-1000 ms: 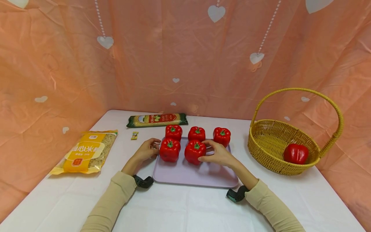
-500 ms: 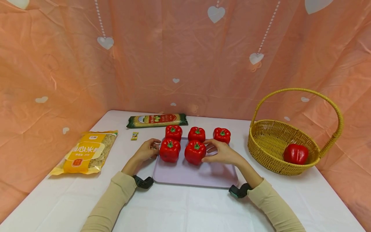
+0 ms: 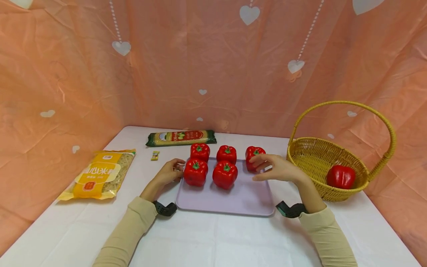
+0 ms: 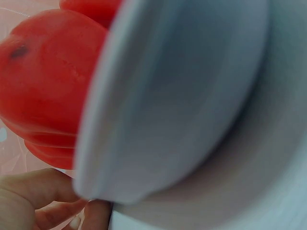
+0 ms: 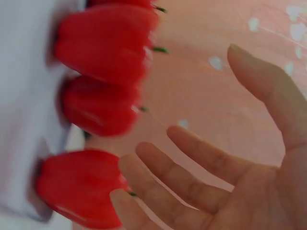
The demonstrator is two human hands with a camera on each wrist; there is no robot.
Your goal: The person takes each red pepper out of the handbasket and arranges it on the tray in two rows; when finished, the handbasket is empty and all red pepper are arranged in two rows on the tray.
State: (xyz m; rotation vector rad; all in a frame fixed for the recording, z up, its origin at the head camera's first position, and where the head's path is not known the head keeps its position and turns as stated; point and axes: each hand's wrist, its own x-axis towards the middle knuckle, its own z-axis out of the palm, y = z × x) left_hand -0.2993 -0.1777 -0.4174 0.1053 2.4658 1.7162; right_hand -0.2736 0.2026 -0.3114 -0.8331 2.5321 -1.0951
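Several red bell peppers with green stems stand on a pale purple tray [image 3: 227, 204]. Two are in front, a left one [image 3: 195, 172] and a right one [image 3: 225, 174]; three line the back. My left hand [image 3: 167, 172] holds the tray's left rim by its fingertips, beside the front left pepper; in the left wrist view the fingers [image 4: 41, 187] meet the rim near its corner. My right hand [image 3: 279, 170], fingers spread and holding nothing, hovers above the tray's right side. It partly covers the back right pepper [image 3: 252, 155]; the right wrist view shows an open palm [image 5: 259, 196].
At the right, a yellow wicker basket [image 3: 308, 177] with a tall handle contains one red bell pepper [image 3: 341, 177] lying tilted. A green-ended noodle packet [image 3: 181, 138] lies behind the tray. Left are a small yellow sachet [image 3: 155, 155] and a yellow pasta bag [image 3: 100, 174].
My right hand has let go of the front right pepper and moved right and slightly up, away from it. My left hand and the peppers have stayed in place.
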